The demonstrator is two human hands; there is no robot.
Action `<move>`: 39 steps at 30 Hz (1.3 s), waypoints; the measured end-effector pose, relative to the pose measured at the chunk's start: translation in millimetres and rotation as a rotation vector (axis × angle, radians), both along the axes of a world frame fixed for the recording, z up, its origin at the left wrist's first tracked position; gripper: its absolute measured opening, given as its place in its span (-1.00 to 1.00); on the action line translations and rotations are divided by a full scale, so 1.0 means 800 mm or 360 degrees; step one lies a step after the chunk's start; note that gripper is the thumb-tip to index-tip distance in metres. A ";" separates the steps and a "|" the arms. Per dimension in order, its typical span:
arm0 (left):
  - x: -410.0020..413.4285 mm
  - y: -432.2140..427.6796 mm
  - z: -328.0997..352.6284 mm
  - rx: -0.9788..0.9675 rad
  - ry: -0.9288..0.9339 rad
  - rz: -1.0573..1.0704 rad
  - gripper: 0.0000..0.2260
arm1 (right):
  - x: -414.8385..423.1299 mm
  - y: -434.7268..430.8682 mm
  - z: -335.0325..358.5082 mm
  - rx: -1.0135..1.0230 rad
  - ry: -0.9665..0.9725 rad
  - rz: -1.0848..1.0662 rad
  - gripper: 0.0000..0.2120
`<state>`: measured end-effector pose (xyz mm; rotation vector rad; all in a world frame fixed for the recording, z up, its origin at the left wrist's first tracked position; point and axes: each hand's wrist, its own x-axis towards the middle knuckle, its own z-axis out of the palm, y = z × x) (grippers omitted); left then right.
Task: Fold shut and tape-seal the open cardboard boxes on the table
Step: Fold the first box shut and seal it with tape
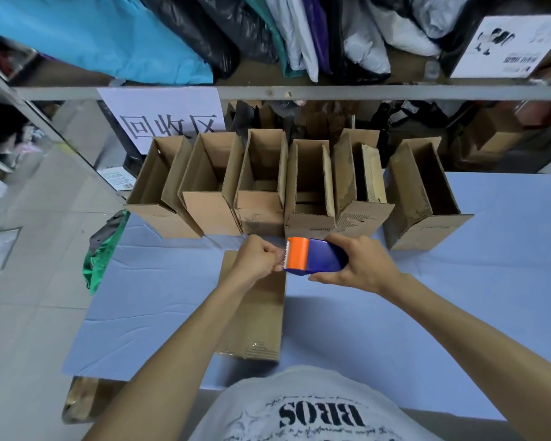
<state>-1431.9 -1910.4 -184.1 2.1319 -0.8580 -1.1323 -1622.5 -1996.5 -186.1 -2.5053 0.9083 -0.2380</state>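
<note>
here, head view of the taping step. a closed cardboard box (257, 316) lies lengthwise on the counter (159, 297), which is covered with a pale blue cloth, directly in front of the person. its flaps appear folded flat; whether a strip already runs along the seam cannot be told. both hands are over the box's far end. the right hand (360, 265) is wrapped round the blue body of a tape dispenser (315, 257) with an orange cutter head. the left hand (258, 259), fingers curled, pinches the free end of the clear tape (280, 261) at the toothed blade.

judged step: drawing out tape to seal this box. the next move likely calls for pressing the tape end onto the far end wall, running the dispenser along the centre seam toward the body, and tearing on the teeth, with the box held from sliding on the cloth.

behind it a row of six open boxes (261, 214) stands upright at the counter's far edge, flaps raised, the rightmost a little apart; these look not yet folded.

legible writing: a white paper sign (169, 122) on the shelf rail reads "回收区"; the person's shirt (322, 415) shows "bros", inverted in this view. print on the white carton (509, 46) above is too blurred to read.
</note>
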 end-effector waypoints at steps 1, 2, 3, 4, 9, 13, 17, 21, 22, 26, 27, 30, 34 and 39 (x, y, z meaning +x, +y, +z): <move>0.000 -0.001 -0.002 0.0019 0.0003 0.0013 -0.85 | 0.000 -0.003 -0.001 0.0004 0.0019 0.0025 -0.28; 0.002 0.000 -0.005 0.0035 -0.0030 0.0011 -0.85 | -0.003 -0.006 -0.003 0.0003 0.0034 0.0037 -0.31; 0.010 0.002 -0.009 0.0047 -0.0102 0.0012 -0.84 | -0.010 -0.009 -0.004 -0.0007 0.0054 0.0032 -0.32; 0.021 0.006 -0.012 0.0047 -0.0179 0.0028 -0.82 | -0.021 -0.012 -0.007 -0.0016 0.0083 0.0003 -0.33; 0.058 0.012 -0.016 -0.0007 -0.0249 0.0043 -0.76 | -0.065 -0.024 -0.013 -0.0016 0.0171 -0.0127 -0.35; 0.049 0.002 -0.018 0.0083 -0.0102 0.0014 -0.82 | -0.067 -0.031 -0.014 0.0001 0.0277 -0.0136 -0.31; 0.045 0.002 -0.023 0.0096 -0.0221 0.0065 -0.92 | -0.070 -0.037 -0.017 0.0084 0.0362 -0.0123 -0.26; 0.042 0.001 -0.027 0.0064 -0.0186 0.0025 -0.88 | -0.070 -0.047 -0.020 0.0061 0.0374 -0.0136 -0.28; 0.042 0.000 -0.029 0.0066 -0.0183 0.0022 -0.87 | -0.070 -0.049 -0.021 0.0060 0.0383 -0.0140 -0.28; 0.037 -0.001 -0.034 0.0064 -0.0292 0.0062 -0.86 | -0.069 -0.053 -0.024 0.0085 0.0403 -0.0142 -0.28; 0.036 -0.001 -0.034 0.0068 -0.0332 0.0051 -0.86 | -0.068 -0.054 -0.024 0.0088 0.0409 -0.0142 -0.28; 0.036 -0.001 -0.035 0.0045 -0.0347 0.0038 -0.89 | -0.068 -0.057 -0.027 0.0085 0.0412 -0.0148 -0.28; 0.040 -0.004 -0.038 0.0003 -0.0306 0.0056 -0.89 | -0.070 -0.060 -0.032 0.0044 0.0379 -0.0151 -0.28; 0.042 -0.009 -0.041 0.0000 -0.0288 0.0054 -0.91 | -0.066 -0.065 -0.034 0.0081 0.0380 -0.0145 -0.28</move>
